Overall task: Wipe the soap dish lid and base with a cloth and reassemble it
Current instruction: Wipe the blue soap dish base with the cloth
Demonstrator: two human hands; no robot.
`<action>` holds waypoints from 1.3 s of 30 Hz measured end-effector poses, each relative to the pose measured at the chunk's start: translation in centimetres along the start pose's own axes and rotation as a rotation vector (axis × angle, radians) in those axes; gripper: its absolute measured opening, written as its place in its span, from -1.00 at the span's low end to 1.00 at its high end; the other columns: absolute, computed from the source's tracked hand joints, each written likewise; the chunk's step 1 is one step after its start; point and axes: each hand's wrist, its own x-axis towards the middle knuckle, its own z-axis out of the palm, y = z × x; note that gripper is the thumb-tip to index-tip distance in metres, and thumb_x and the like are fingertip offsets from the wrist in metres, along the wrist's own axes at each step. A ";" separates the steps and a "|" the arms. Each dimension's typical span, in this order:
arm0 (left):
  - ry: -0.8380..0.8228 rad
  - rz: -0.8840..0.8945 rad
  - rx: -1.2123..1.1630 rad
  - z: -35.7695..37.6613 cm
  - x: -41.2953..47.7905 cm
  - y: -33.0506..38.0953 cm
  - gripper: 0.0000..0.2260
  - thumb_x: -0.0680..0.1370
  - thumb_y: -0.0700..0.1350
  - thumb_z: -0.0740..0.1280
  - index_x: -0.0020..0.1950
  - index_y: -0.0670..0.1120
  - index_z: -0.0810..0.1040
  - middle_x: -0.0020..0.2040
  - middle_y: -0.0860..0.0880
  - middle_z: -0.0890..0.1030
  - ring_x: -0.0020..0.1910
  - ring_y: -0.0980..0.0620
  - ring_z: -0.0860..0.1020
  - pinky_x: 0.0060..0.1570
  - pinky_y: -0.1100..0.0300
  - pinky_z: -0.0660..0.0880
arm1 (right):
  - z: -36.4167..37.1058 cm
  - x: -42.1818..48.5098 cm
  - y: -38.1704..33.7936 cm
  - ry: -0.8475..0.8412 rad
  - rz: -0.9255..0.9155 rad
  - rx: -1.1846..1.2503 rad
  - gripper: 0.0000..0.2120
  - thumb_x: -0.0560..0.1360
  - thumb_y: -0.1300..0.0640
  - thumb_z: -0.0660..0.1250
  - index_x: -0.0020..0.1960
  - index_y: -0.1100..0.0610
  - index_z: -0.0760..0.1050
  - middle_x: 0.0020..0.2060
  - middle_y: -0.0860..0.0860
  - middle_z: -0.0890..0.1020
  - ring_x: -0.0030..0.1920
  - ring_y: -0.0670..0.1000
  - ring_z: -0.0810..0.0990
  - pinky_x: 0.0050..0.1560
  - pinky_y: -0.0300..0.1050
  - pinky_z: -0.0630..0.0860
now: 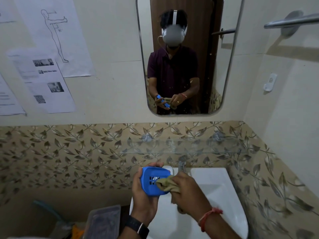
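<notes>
My left hand (144,199) grips a blue plastic soap dish part (152,181) with a slotted grid, held tilted over the white sink (215,195). My right hand (187,192) holds a crumpled olive-brown cloth (168,184) pressed against the slotted face of the blue part. A small white piece (168,168) sits on the sink's back edge just behind the blue part; I cannot tell what it is. The mirror (188,56) reflects both hands with the blue part and cloth.
A chrome tap (182,165) stands at the back of the sink, under a glass shelf (181,147). A clear plastic box (103,221) sits low on the left. Papers (50,66) hang on the left wall; a towel bar (291,21) juts out top right.
</notes>
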 end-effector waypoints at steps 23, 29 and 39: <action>-0.059 -0.194 -0.199 1.1 -1.3 -2.4 -0.35 0.42 0.23 0.37 0.43 -0.06 0.50 0.36 -0.22 0.58 0.36 -0.29 0.52 0.39 -0.29 0.37 | 0.1 -0.6 -5.0 0.045 -0.045 0.406 -0.67 0.37 0.40 0.24 0.02 0.20 0.67 -0.07 0.10 0.63 -0.02 -0.20 0.56 0.12 -0.38 0.44; 0.053 -0.242 -0.197 -1.2 -0.8 -1.5 -0.47 0.59 0.21 0.15 0.24 -0.15 0.66 0.21 -0.28 0.67 0.10 -0.33 0.67 -0.02 -0.23 0.64 | -2.4 -0.4 -0.8 -0.381 -0.264 -0.068 -0.62 0.46 0.36 0.22 0.10 0.02 0.63 0.02 0.08 0.53 0.04 0.01 0.48 0.08 -0.18 0.43; 0.035 -0.237 -0.142 0.3 -0.6 -0.9 -0.50 0.58 0.21 0.17 0.30 -0.08 0.61 0.25 -0.18 0.66 0.24 -0.25 0.58 0.13 -0.18 0.53 | 0.4 0.5 -1.7 0.138 0.031 -0.021 -0.73 0.38 0.28 0.32 -0.01 0.03 0.65 -0.06 0.00 0.51 -0.07 -0.01 0.54 0.04 -0.20 0.51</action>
